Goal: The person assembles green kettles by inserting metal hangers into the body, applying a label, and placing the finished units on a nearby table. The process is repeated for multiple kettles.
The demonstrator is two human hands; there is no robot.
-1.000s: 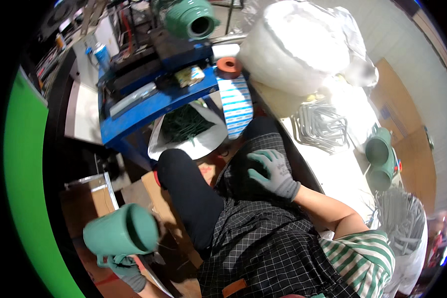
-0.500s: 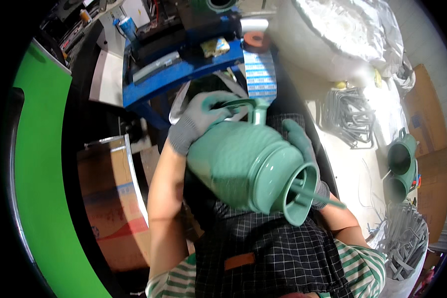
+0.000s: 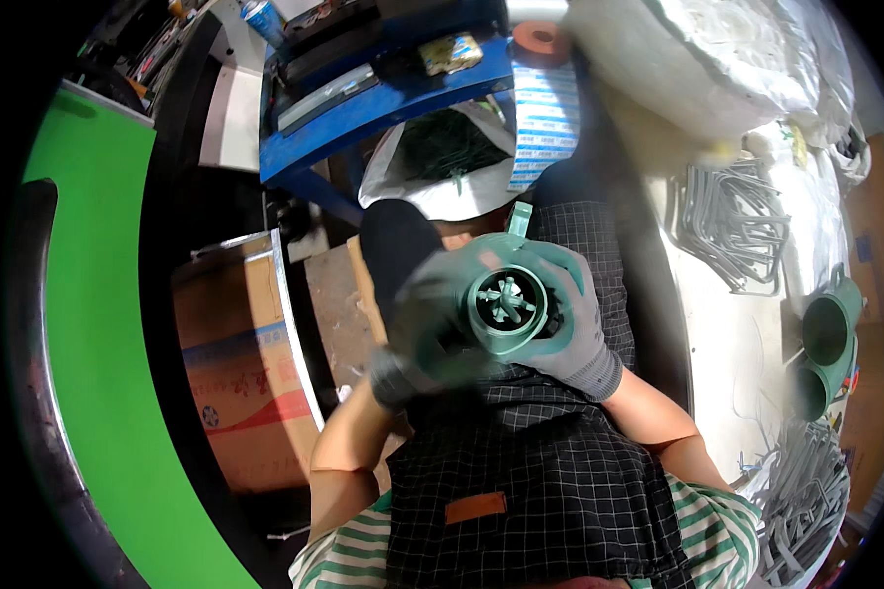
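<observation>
Green jug (image 3: 506,341) well apart from table edge (image 3: 697,339)

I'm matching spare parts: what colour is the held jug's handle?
The handle is green; it shows best in the head view.

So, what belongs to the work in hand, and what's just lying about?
In the work: green plastic jug, pale star-shaped piece in its mouth, left gloved hand (blurred), right gloved hand; possibly the similar green containers.

Apparently lying about: reddish-brown tape roll, yellowish packet, cardboard box.
</observation>
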